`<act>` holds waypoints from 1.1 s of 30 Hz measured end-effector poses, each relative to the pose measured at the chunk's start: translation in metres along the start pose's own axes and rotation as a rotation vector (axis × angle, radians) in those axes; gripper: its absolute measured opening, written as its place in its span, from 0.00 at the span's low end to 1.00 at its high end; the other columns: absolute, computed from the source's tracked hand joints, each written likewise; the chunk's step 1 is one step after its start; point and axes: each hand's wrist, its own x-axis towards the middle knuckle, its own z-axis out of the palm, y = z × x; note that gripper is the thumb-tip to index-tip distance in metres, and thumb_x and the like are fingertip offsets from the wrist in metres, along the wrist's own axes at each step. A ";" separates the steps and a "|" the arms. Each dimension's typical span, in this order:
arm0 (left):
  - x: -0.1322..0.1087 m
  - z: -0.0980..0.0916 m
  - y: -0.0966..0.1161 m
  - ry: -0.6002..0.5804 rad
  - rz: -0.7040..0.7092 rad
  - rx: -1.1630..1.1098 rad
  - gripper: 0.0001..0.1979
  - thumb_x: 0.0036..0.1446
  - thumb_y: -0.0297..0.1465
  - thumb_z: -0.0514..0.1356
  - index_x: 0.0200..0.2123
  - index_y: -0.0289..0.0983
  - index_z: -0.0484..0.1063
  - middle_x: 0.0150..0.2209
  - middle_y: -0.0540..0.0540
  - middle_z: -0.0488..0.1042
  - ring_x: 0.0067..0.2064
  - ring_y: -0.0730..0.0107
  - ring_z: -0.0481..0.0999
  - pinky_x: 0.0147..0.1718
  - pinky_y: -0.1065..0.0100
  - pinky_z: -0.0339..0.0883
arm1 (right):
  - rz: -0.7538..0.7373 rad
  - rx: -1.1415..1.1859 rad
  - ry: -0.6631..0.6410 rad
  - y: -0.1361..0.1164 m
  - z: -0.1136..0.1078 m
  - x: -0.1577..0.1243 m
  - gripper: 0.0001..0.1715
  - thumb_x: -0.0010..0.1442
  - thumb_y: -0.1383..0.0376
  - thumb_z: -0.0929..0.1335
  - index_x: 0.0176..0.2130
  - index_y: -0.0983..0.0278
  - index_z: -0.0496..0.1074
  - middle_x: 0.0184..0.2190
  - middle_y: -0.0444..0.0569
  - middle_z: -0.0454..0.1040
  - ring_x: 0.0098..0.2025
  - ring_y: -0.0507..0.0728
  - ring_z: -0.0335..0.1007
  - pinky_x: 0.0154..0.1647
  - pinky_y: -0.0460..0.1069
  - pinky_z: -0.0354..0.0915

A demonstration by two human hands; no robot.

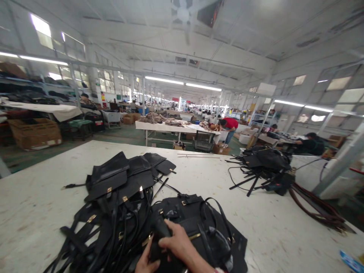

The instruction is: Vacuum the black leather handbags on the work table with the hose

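My right hand [179,242] is closed on a black leather bag piece [159,230], with the thumb and forefinger on either side of it. Just below and to the left, my left hand [146,259] pinches the lower part of the same piece. Its exact shape is blurred and partly covered by my fingers. Under and beside my hands lies a black handbag [218,231] with looped handles and gold-coloured fittings. To the left spreads a pile of black bags and straps [113,216], topped by black flaps [109,176] with small gold clasps.
The white worktable [199,168] carries another heap of black bags and straps [261,163] at right, brown straps [315,208] near its right edge, and a blue packet [351,261]. Beyond stand another table [142,124], a chair [203,141] and a person in red [229,123].
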 end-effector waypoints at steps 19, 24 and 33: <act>-0.126 -0.025 -0.053 -0.041 -0.353 0.173 0.19 0.35 0.45 0.63 0.25 0.35 0.67 0.21 0.53 0.70 0.24 0.73 0.67 0.22 0.73 0.59 | 0.276 -0.026 -0.371 0.036 -0.064 -0.174 0.38 0.44 0.70 0.67 0.55 0.57 0.60 0.33 0.41 0.73 0.24 0.50 0.63 0.24 0.44 0.60; -0.128 -0.021 -0.049 0.002 -0.390 0.153 0.17 0.35 0.43 0.62 0.23 0.36 0.63 0.15 0.58 0.61 0.17 0.80 0.59 0.16 0.77 0.47 | 0.245 -0.198 -0.479 0.035 -0.051 -0.178 0.36 0.42 0.69 0.67 0.53 0.56 0.64 0.35 0.39 0.74 0.29 0.54 0.66 0.28 0.44 0.60; -0.142 -0.031 -0.023 -0.009 -0.337 0.260 0.17 0.41 0.39 0.62 0.16 0.36 0.58 0.12 0.58 0.52 0.14 0.80 0.55 0.14 0.75 0.49 | 0.017 -0.422 -0.399 0.055 0.005 -0.159 0.37 0.37 0.55 0.68 0.50 0.44 0.65 0.38 0.45 0.75 0.43 0.67 0.70 0.36 0.56 0.67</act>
